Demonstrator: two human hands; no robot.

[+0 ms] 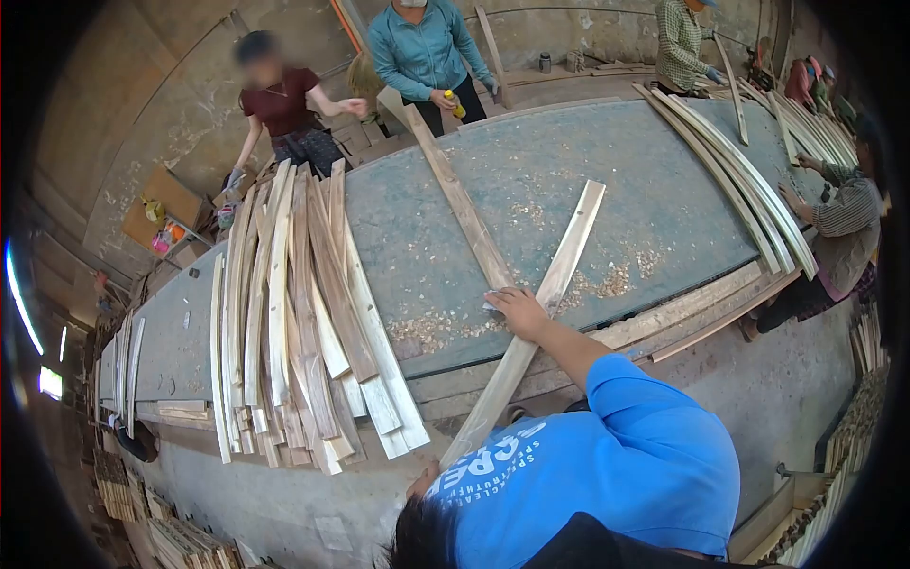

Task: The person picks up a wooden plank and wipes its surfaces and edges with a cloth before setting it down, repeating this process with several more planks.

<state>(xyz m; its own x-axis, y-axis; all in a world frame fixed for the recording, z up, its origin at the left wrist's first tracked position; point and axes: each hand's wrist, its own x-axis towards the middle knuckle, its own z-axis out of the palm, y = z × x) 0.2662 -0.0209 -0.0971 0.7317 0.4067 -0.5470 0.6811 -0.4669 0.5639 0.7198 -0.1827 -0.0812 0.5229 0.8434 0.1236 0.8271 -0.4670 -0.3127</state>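
Neither my left hand nor my right hand shows in this view. Directly in front of me, a person in a blue shirt (616,465) bends to the left, dark hair at the bottom edge. That person's outstretched hand (519,311) lies over a long pale wooden board (572,244), which slants from the tabletop down towards the shirt. Their other hand (420,481) is at the board's near end, partly hidden. A darker wooden board (458,196) lies across the table, its near end right at the outstretched hand. Dark fabric (588,545) covers part of the shirt.
Many curved boards (284,313) are piled on the left of the long table (398,228), overhanging its front edge. More boards (735,171) lie at the right, beside a person in a checked shirt (844,209). Wood shavings (607,282) litter the tabletop. People stand along the far side.
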